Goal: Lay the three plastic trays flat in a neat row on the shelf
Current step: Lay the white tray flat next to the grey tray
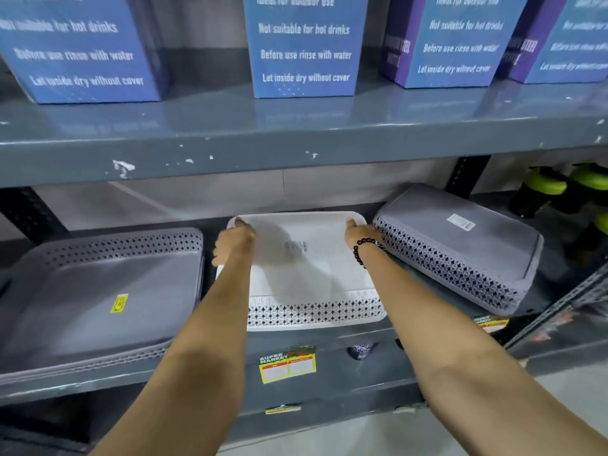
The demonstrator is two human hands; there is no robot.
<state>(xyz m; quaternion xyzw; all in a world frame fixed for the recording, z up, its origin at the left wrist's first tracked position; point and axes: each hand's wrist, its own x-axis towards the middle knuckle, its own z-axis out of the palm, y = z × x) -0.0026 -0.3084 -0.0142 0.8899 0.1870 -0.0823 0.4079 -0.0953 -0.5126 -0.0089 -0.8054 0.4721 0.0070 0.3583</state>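
A white plastic tray (306, 278) lies on the grey lower shelf (329, 360), its far end raised a little. My left hand (234, 240) grips its far left corner and my right hand (360, 233), with a dark bead bracelet on the wrist, grips its far right corner. A grey tray (98, 291) lies flat to the left, open side up, with a yellow sticker inside. Another grey tray (460, 245) sits upside down and tilted on the right, touching my right wrist.
Several blue and purple boxes (304, 44) stand on the upper shelf (296, 146), whose edge overhangs the trays. Black items with green tops (559, 189) stand at the far right. A yellow price label (288, 363) is on the lower shelf edge.
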